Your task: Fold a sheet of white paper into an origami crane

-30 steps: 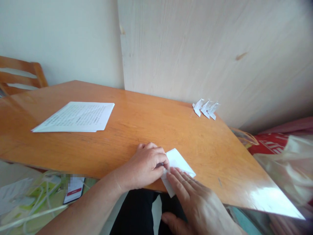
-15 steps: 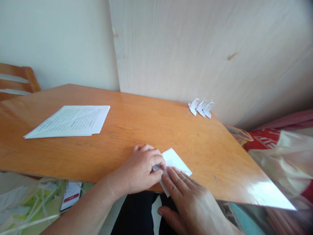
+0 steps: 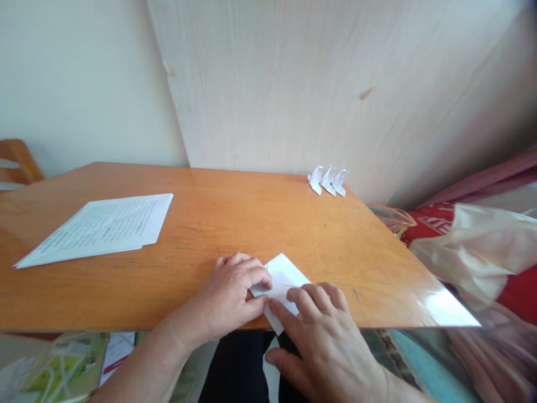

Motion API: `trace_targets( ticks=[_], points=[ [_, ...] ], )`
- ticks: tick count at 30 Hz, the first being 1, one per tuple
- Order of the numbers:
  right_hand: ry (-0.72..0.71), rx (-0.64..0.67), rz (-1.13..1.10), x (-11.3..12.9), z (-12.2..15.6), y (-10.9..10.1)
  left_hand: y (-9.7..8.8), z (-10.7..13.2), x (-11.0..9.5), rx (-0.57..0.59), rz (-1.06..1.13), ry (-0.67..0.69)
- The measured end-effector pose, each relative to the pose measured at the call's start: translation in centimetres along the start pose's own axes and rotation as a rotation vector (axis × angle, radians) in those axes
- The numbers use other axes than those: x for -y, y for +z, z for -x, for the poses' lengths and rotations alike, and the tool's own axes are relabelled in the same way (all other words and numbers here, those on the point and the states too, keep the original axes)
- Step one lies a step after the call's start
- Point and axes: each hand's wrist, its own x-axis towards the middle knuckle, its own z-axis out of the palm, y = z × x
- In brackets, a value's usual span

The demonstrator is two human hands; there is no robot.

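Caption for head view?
Left hand pinches, right hand presses folded white paper on wooden table; printed sheets at left.

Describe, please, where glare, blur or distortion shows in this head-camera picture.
Head view: bright glare washes the near right corner of the table; the plastic bag beside it is soft and blurred; the wooden board behind looks slanted, probably from the wide lens; the left hand, right hand and folded paper are fairly sharp, evenly lit, with faint shadows.
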Motion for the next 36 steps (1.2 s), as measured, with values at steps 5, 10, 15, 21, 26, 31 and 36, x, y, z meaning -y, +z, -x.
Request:
trace_targets(
  ticks=[5, 10, 15, 21, 26, 31, 36],
  points=[
    [0.023, -0.006, -0.005, -0.2, 0.4, -0.1, 0.0, 0.0, 0.1, -0.004, 0.001, 0.01],
    [0.067, 0.004, -0.047, -0.7, 0.9, -0.1, -0.1, 0.1, 0.1, -0.005, 0.002, 0.011],
    [0.089, 0.0, -0.081, -1.0, 1.3, 0.2, 0.0, 0.1, 0.2, -0.012, 0.004, 0.02],
    [0.125, 0.054, -0.096, -1.4, 1.6, 0.1, 0.2, 0.1, 0.5, -0.011, -0.015, 0.016],
    [0.123, 0.036, -0.096, -1.7, 1.9, 0.3, 0.4, 0.2, 0.8, -0.016, -0.019, 0.029],
    [0.145, 0.031, -0.089, -2.5, 2.0, 0.1, 0.6, 0.2, 0.8, -0.024, -0.021, 0.031],
    [0.144, 0.014, -0.08, -3.3, 2.4, 0.0, 0.4, 0.2, 0.7, -0.024, -0.012, 0.026]
  ],
)
